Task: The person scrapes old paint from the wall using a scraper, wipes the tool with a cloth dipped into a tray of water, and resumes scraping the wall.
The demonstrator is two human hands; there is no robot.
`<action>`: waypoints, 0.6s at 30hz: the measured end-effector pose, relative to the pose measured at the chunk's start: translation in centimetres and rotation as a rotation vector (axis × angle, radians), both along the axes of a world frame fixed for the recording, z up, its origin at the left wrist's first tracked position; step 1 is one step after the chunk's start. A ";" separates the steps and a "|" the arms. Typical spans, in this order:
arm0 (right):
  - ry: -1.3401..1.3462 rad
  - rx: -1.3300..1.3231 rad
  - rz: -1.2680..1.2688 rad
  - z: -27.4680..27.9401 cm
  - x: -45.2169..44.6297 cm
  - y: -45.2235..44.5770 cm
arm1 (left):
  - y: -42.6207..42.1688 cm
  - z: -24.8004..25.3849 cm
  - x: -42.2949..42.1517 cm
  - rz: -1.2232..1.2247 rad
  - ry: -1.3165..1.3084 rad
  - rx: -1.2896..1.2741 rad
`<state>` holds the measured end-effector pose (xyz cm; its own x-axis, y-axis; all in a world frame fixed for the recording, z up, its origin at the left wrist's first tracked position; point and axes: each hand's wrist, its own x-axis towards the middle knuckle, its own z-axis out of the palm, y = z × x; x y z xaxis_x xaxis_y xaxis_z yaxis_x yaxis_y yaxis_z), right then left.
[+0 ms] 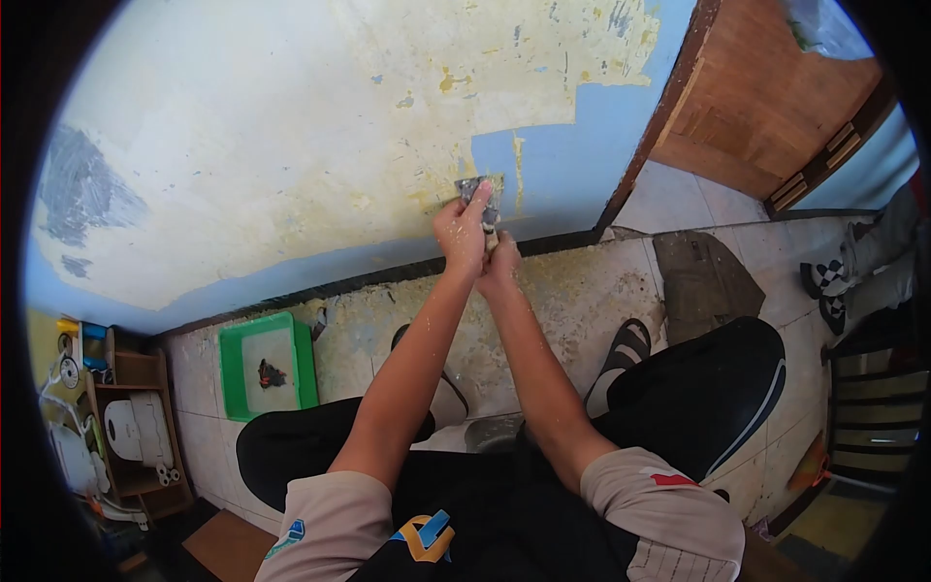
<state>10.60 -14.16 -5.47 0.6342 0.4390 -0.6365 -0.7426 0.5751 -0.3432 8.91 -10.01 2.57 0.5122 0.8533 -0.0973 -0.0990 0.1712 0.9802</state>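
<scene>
A scraper (475, 209) with a wide, crusted blade lies against the wall (291, 126), where blue paint meets a cream, partly stripped area. My left hand (462, 233) is closed on the scraper, its fingers up against the blade. Lower down, my right hand (500, 260) is wrapped round the handle end. Both hands are close together and dusted with pale flakes. Paint chips lie on the floor (553, 291) below them.
A green tray (307, 373) with a small dark item stands left on the floor. A shelf (136, 369) is at far left. Right are a dark cloth (698, 281), a wooden door (766, 107), another person's shoes (830, 281) and a dark slatted rack (878, 412).
</scene>
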 end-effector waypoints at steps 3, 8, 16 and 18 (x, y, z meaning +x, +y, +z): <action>-0.040 0.055 -0.013 0.9 0.6 0.4 | 0.1 0.8 0.5 -0.057 -0.015 -0.066; -0.026 0.121 -0.021 -0.8 0.2 -0.2 | -0.5 -0.6 0.7 -0.007 -0.101 0.015; -0.051 0.112 0.074 -3.1 -0.1 -1.1 | -0.6 -2.6 0.1 0.020 -0.011 -0.054; -0.038 0.077 0.061 -3.1 -0.1 -1.0 | -0.4 -3.2 0.2 0.011 0.018 -0.032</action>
<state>10.50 -15.19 -8.60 0.6279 0.5243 -0.5751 -0.7643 0.5548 -0.3287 9.14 -10.41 -0.66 0.5011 0.8549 -0.1339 -0.0834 0.2018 0.9759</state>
